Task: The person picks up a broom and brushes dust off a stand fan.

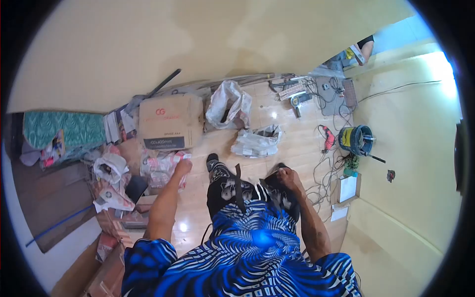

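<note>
My left hand is closed at the upper right edge of a white and red plastic sack, which lies on the floor; what its fingers hold is too small to make out. Over my right knee, my right hand has its fingers curled in, and nothing can be made out in it. A large cardboard box stands just beyond the sack. Ahead of my feet are an open white sack and a smaller white bag.
To the right are a black bucket, a red power tool and tangled cables. An angle grinder lies near the wall. More sacks and a green patterned cloth are at left. Another person's arm shows top right.
</note>
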`<action>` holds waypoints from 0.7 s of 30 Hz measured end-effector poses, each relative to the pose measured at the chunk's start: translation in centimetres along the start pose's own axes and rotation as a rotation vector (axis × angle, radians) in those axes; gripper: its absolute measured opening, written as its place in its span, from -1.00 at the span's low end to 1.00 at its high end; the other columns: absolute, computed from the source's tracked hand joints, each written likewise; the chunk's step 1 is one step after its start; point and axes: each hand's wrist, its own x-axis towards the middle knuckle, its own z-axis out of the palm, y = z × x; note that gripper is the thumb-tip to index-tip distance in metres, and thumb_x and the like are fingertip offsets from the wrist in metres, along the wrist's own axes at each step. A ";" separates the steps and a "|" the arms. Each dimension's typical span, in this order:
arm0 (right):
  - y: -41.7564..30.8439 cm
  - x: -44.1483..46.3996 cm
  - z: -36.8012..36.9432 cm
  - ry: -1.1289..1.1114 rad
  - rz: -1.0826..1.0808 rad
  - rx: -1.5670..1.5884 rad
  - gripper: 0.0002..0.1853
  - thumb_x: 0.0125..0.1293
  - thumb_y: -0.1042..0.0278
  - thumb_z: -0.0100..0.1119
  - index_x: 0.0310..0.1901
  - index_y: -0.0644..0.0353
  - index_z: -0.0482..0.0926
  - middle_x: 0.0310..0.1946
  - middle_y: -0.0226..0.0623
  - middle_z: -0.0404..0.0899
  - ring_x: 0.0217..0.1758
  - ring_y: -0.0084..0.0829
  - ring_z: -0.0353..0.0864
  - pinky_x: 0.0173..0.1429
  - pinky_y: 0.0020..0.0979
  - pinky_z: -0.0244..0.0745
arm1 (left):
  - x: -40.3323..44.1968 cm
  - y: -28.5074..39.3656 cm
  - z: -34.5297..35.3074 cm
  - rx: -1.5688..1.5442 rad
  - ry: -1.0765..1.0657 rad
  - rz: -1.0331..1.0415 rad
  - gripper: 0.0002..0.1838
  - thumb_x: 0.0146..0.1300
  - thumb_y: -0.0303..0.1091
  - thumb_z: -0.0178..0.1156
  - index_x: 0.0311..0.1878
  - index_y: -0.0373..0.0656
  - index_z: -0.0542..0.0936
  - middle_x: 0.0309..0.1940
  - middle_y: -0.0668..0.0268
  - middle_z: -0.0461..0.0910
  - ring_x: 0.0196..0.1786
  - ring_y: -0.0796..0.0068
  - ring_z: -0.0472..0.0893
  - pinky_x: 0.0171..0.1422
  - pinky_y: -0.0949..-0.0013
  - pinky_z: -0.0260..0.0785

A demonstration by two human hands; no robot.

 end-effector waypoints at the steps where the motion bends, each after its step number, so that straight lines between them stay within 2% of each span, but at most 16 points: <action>1: -0.9 0.6 -0.5 0.008 -0.034 -0.041 -0.56 0.42 0.04 -0.08 -0.10 0.33 0.56 -0.31 -0.25 0.64 -0.31 -0.44 0.60 -0.26 -0.41 0.52 | 3.1 1.9 -1.6 0.072 0.047 0.120 -0.69 0.18 -0.25 -0.01 -0.41 -0.30 0.59 -0.33 -0.08 0.60 -0.29 -0.04 0.62 -0.16 0.05 0.47; 2: -1.6 1.6 -1.1 0.015 -0.070 -0.085 -0.56 0.42 0.04 -0.07 -0.11 0.33 0.56 -0.32 -0.26 0.64 -0.33 -0.44 0.59 -0.25 -0.40 0.52 | 6.3 4.2 -3.2 0.141 0.097 0.241 -0.70 0.17 -0.24 0.00 -0.38 -0.30 0.58 -0.31 -0.10 0.60 -0.24 -0.09 0.60 -0.11 0.02 0.44; 4: -2.6 4.8 -2.2 -0.017 -0.111 -0.306 -0.62 0.37 0.14 -0.03 -0.12 0.34 0.56 -0.30 -0.17 0.66 -0.30 -0.27 0.63 -0.20 -0.31 0.51 | 11.6 12.1 -5.1 0.102 0.139 0.096 -0.70 0.18 -0.21 0.02 -0.32 -0.26 0.60 -0.30 -0.10 0.60 -0.19 -0.06 0.60 -0.09 0.03 0.43; 6: -3.0 8.8 -3.3 -0.111 -0.206 -0.474 -0.67 0.34 0.21 -0.01 -0.13 0.32 0.57 -0.27 -0.10 0.66 -0.26 -0.18 0.64 -0.15 -0.27 0.51 | 17.7 18.7 -4.8 0.024 0.188 0.273 -0.71 0.19 -0.20 0.03 -0.29 -0.24 0.60 -0.29 -0.08 0.60 -0.19 -0.09 0.60 -0.08 0.02 0.42; 8: 0.7 14.7 -3.5 -0.161 -0.342 -0.391 -0.73 0.30 0.30 -0.03 -0.16 0.28 0.59 -0.25 -0.03 0.63 -0.20 -0.06 0.63 -0.10 -0.18 0.50 | 25.1 25.6 -3.7 0.001 0.137 0.341 -0.71 0.20 -0.20 0.04 -0.29 -0.25 0.59 -0.30 -0.10 0.60 -0.18 -0.10 0.59 -0.05 0.01 0.42; 10: 5.1 22.1 -3.3 -0.158 -0.694 -0.336 -0.75 0.31 0.29 -0.02 -0.22 0.28 0.59 -0.25 -0.02 0.61 -0.19 -0.03 0.61 -0.07 -0.14 0.49 | 34.3 31.2 -1.3 0.058 0.154 0.372 -0.71 0.20 -0.21 0.04 -0.26 -0.27 0.58 -0.29 -0.10 0.59 -0.17 -0.10 0.59 -0.02 0.00 0.42; 12: 5.0 28.1 -4.0 -0.326 -0.493 -0.389 -0.75 0.32 0.26 0.01 -0.19 0.27 0.57 -0.23 -0.01 0.60 -0.15 0.01 0.59 -0.05 -0.12 0.49 | 43.6 34.3 2.4 0.202 0.196 0.349 -0.71 0.20 -0.23 0.05 -0.21 -0.29 0.57 -0.28 -0.10 0.59 -0.15 -0.09 0.58 0.00 0.00 0.41; 14: 7.3 31.1 -4.3 -0.282 -0.476 -0.318 -0.75 0.29 0.25 0.03 -0.23 0.29 0.55 -0.26 0.02 0.59 -0.14 0.01 0.58 -0.03 -0.11 0.49 | 51.1 36.6 5.3 0.257 0.201 0.400 -0.69 0.19 -0.24 0.06 -0.12 -0.28 0.55 -0.14 -0.07 0.57 -0.04 -0.06 0.56 0.07 0.01 0.42; 16: 7.2 34.8 -6.4 -0.243 -0.469 -0.288 -0.72 0.28 0.24 0.06 -0.20 0.33 0.52 -0.29 0.08 0.58 -0.15 -0.01 0.59 -0.05 -0.12 0.51 | 57.8 37.6 8.4 0.461 0.212 0.339 -0.69 0.19 -0.26 0.07 -0.08 -0.23 0.55 -0.01 -0.01 0.52 0.08 -0.02 0.51 0.14 0.01 0.40; 18: 7.0 35.9 -8.6 -0.313 -0.415 -0.389 -0.70 0.29 0.23 0.06 -0.14 0.33 0.50 -0.31 0.05 0.57 -0.19 -0.04 0.60 -0.12 -0.15 0.53 | 64.5 36.8 11.5 0.537 0.210 0.332 -0.67 0.18 -0.27 0.09 -0.01 -0.19 0.53 0.06 0.03 0.48 0.16 0.00 0.46 0.20 0.01 0.37; 20: 4.9 37.0 -11.7 -0.357 -0.476 -0.481 -0.69 0.30 0.22 0.05 -0.09 0.31 0.47 -0.32 -0.02 0.55 -0.23 -0.08 0.60 -0.17 -0.17 0.54 | 69.2 36.8 13.9 0.569 0.265 0.272 -0.60 0.19 -0.28 0.09 0.10 -0.17 0.46 0.10 0.07 0.46 0.18 0.03 0.45 0.22 -0.01 0.35; 21: 4.7 37.5 -12.7 -0.374 -0.490 -0.428 -0.69 0.30 0.21 0.05 -0.10 0.31 0.47 -0.32 -0.05 0.54 -0.25 -0.11 0.59 -0.20 -0.18 0.54 | 71.6 36.5 15.4 0.600 0.311 0.297 -0.57 0.19 -0.29 0.08 0.14 -0.15 0.43 0.12 0.09 0.45 0.20 0.05 0.44 0.22 -0.02 0.34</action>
